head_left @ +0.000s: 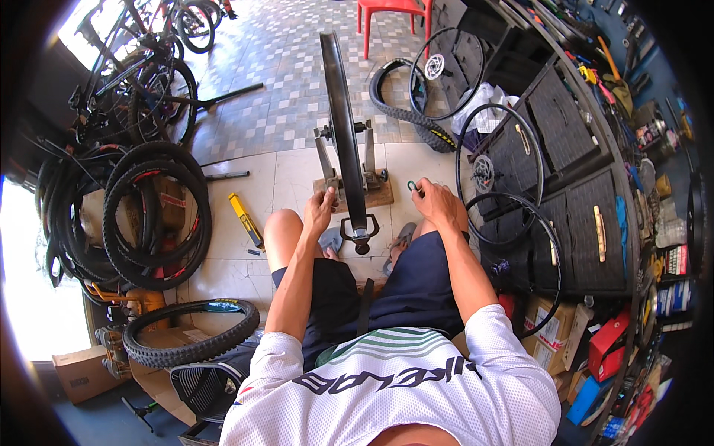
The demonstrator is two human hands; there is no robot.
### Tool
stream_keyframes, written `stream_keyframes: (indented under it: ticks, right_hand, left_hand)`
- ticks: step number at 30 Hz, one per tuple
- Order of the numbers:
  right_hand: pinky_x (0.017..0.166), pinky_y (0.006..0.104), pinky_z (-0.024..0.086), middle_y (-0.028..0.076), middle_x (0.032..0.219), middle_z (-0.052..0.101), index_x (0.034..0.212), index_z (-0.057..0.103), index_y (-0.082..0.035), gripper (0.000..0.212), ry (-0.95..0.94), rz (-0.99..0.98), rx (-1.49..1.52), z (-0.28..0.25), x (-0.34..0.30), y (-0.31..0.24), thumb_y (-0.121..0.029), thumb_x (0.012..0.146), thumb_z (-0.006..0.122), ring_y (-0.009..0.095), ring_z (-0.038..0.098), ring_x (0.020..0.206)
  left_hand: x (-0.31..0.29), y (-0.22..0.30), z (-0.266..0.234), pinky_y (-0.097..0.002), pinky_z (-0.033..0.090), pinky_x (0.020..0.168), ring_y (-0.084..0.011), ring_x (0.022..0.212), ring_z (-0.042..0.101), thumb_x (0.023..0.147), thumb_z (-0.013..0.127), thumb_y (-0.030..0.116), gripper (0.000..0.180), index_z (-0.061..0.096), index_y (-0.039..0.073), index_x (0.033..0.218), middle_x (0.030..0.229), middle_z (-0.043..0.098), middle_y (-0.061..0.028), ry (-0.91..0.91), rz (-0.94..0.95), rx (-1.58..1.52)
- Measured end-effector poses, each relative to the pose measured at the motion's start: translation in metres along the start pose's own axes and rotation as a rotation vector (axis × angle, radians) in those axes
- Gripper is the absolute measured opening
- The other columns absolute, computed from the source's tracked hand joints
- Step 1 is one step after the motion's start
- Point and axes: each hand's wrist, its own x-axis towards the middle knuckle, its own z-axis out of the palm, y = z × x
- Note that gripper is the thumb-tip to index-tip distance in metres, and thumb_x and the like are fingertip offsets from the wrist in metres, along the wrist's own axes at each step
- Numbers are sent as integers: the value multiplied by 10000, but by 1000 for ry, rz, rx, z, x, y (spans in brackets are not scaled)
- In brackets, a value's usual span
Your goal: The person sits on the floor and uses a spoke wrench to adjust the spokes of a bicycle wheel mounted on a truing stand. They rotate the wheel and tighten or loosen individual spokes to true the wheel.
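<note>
A black bicycle wheel rim (341, 111) stands upright between my knees, seen almost edge-on. It sits in a metal truing stand (370, 157) on a wooden base (381, 195), with a dark caliper bracket (361, 229) at the near side. My left hand (320, 209) is closed beside the stand's left side, fingertips close to the rim; what it grips, if anything, is hidden. To the right of the wheel and apart from it, my right hand (437, 201) pinches a small green ring-shaped spoke wrench (411, 186).
A yellow tool (245, 219) lies on the tiles at left. Tires (197, 215) are piled beyond it, below parked bicycles (160, 97). At right, bare rims (541, 163) lean on dark cabinets (580, 223). A tire (409, 111) and red chair (394, 11) stand ahead.
</note>
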Motion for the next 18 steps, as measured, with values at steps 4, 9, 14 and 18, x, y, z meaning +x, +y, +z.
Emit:
stream_keyframes:
  ticks: [4,9,14,18]
  right_hand:
    - [767,424,450,152,750,685,925,627,-87,213,2,7,3,-2,-1,-1,-285,852,606,337,651,741]
    - [757,421,453,140,747,687,922,627,-89,210,1,17,16,-1,0,0,-285,851,608,336,650,738]
    - [757,424,454,143,739,684,923,627,-88,209,20,-1,13,1,-1,2,-284,852,606,339,648,737]
    - [767,428,453,149,736,680,926,630,-88,209,18,2,30,1,-2,1,-281,851,603,342,645,735]
  left_hand:
    - [-1,1,0,-307,504,632,-162,673,630,947,557,497,568,633,-55,836,738,673,-132,0,-6,26]
    - [0,0,0,-315,501,655,-171,688,631,943,547,517,592,637,-57,833,738,673,-132,0,2,51]
    - [-1,-1,0,-320,505,661,-178,696,639,946,541,516,593,637,-58,828,738,673,-136,-6,3,63]
    - [-1,-1,1,-327,508,656,-183,691,644,949,537,507,591,637,-62,828,740,675,-139,-5,2,70]
